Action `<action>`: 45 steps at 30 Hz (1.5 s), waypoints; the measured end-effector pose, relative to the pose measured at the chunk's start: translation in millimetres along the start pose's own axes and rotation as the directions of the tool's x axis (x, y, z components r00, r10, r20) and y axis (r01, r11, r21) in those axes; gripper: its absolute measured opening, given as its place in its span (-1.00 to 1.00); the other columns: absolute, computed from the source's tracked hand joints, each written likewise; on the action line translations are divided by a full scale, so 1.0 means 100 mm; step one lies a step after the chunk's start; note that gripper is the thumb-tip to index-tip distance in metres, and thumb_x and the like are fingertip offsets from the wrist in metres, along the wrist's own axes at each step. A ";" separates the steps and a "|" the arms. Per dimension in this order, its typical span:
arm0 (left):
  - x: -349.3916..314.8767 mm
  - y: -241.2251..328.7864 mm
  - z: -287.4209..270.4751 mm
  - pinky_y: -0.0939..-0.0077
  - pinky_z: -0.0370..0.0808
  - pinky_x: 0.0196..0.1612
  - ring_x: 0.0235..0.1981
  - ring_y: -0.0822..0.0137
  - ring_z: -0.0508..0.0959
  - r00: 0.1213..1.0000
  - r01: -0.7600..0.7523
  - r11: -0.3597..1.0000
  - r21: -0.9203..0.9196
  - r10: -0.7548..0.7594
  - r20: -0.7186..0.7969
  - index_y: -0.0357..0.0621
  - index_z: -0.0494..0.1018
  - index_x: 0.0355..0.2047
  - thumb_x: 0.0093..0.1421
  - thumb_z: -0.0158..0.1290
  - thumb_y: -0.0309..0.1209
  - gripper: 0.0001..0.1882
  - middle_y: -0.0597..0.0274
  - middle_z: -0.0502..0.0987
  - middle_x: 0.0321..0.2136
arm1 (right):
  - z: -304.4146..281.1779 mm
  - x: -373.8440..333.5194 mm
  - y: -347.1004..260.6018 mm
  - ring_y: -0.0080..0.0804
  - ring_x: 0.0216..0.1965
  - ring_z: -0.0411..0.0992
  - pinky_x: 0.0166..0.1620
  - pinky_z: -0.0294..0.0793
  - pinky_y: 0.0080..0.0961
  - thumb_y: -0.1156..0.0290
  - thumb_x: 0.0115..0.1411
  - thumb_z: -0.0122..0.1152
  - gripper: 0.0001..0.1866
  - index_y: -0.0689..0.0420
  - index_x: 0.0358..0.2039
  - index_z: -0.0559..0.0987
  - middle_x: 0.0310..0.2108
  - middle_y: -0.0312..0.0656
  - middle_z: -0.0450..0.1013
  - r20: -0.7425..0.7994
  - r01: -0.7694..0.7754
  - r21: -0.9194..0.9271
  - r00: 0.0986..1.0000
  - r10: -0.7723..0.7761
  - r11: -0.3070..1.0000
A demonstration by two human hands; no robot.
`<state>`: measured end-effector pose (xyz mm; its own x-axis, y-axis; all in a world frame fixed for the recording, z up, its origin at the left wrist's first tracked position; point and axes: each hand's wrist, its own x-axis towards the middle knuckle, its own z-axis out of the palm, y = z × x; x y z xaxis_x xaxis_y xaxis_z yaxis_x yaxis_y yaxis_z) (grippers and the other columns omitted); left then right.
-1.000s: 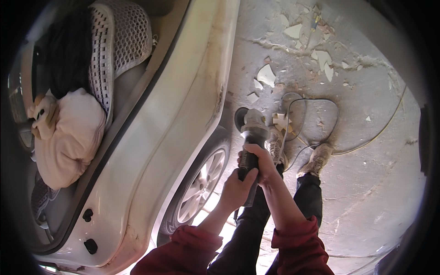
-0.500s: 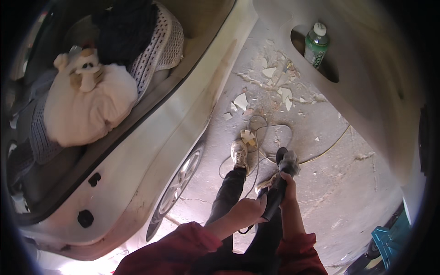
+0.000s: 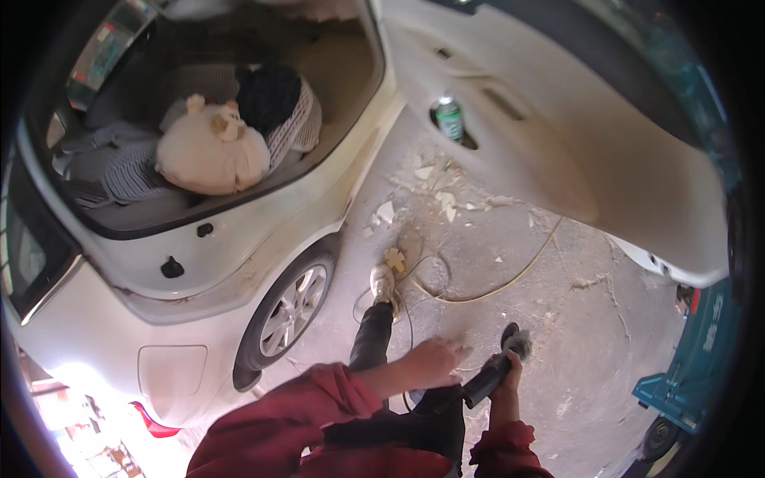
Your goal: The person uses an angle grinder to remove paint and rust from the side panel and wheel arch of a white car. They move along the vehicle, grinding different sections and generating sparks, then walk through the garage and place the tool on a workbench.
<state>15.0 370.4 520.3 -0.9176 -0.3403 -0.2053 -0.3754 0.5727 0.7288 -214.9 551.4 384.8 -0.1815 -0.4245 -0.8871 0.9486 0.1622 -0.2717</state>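
My right hand [image 3: 511, 374] is wrapped around a black angle grinder [image 3: 484, 382] near its grey head. The grinder tilts up and away from me, with its dark disc at the far end and its cord running from the rear toward the floor. My left hand [image 3: 434, 362] is off the tool, just left of its rear end, fingers stretched out and slightly blurred, with nothing in them. Below lies the thin cord [image 3: 412, 334], looping near my shoe [image 3: 382, 283].
A light-coloured car stands at left, its rear wheel [image 3: 287, 311] beside my leg. Its open door [image 3: 550, 151] holds a green bottle [image 3: 449, 119]; a plush cushion [image 3: 211, 151] lies on the seat. Broken shards [image 3: 386, 212], yellow plugs [image 3: 394, 259] and a cable lie on concrete. A blue vehicle [image 3: 677, 390] stands right.
My left hand has let go of the grinder's rear and opened beside it. My right hand still holds the grinder. The view has shifted, showing more of the car's rear.
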 end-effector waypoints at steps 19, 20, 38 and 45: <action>2.54 4.15 -3.20 0.18 0.08 0.39 0.12 0.18 0.45 0.885 0.237 0.149 0.960 0.374 -0.276 -0.16 0.56 -0.10 0.25 -0.03 0.13 -0.41 0.11 0.59 -0.09 | -3.88 -3.13 0.28 -0.29 -0.55 0.51 -0.41 0.59 -0.32 0.01 -0.07 0.28 -0.64 0.04 -0.47 0.49 -0.58 -0.27 0.48 -0.543 0.621 0.683 0.784 -0.300 0.385; 2.55 4.11 -3.19 0.20 0.12 0.36 0.05 0.16 0.48 0.856 0.224 0.156 0.962 0.440 -0.271 -0.17 0.58 -0.17 0.25 -0.02 0.12 -0.44 0.11 0.59 -0.18 | -4.04 -3.18 0.43 -0.28 -0.51 0.51 -0.37 0.60 -0.29 0.01 -0.05 0.24 -0.64 0.02 -0.42 0.50 -0.53 -0.27 0.49 -0.596 0.626 0.703 0.778 -0.200 0.338; 0.48 3.24 -3.06 0.11 0.38 0.03 -0.30 0.05 0.49 0.660 0.174 0.451 0.875 0.606 -0.444 -0.20 0.46 -0.48 0.16 0.08 -0.46 -0.90 0.11 0.52 -0.44 | -4.22 -3.09 1.24 -0.19 -0.52 0.43 -0.38 0.47 -0.22 -0.04 0.02 0.19 -0.60 0.06 -0.47 0.43 -0.56 -0.19 0.43 -0.799 0.749 0.598 0.588 0.128 0.285; -0.92 2.79 -3.29 0.19 0.41 -0.54 -0.62 0.05 0.47 0.595 0.323 0.288 0.902 0.679 -0.430 -0.14 0.49 -0.57 0.26 0.13 -0.36 -0.74 0.09 0.47 -0.61 | -3.66 -2.95 0.27 -0.21 -0.57 0.40 -0.44 0.52 -0.25 0.11 -0.02 0.26 -0.66 0.08 -0.45 0.38 -0.58 -0.18 0.38 -0.797 0.768 0.582 0.604 -0.003 0.267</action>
<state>37.8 316.0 957.4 -0.7449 -0.1347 0.6534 -0.5222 0.7273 -0.4454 -230.4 1006.9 502.7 -0.3186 0.4530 -0.8326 0.2643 -0.8011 -0.5370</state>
